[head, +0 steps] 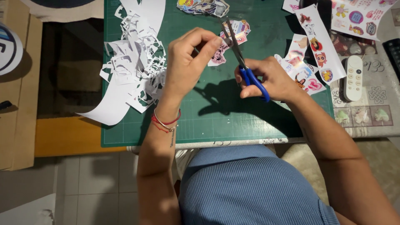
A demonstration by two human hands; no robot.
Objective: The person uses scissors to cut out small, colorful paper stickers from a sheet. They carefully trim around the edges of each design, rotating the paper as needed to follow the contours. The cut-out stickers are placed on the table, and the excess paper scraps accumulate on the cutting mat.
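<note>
A pair of blue-handled scissors with slim steel blades (241,62) sits near the mat's centre, handles at 5 o'clock, blades nearly shut and pointing to 11 o'clock. At the blades' 9 o'clock side a small cut-out paper sticker printed in pink and white (219,54) is held tilted, touching them.

Your mat (216,121) lies bare toward 6 o'clock; paper scraps (133,66) block 9, sticker strips (310,54) block 3.

A pile of white paper scraps (133,66) is seen on the green mat (216,116); a white remote (353,78) is laid nearby.
</note>
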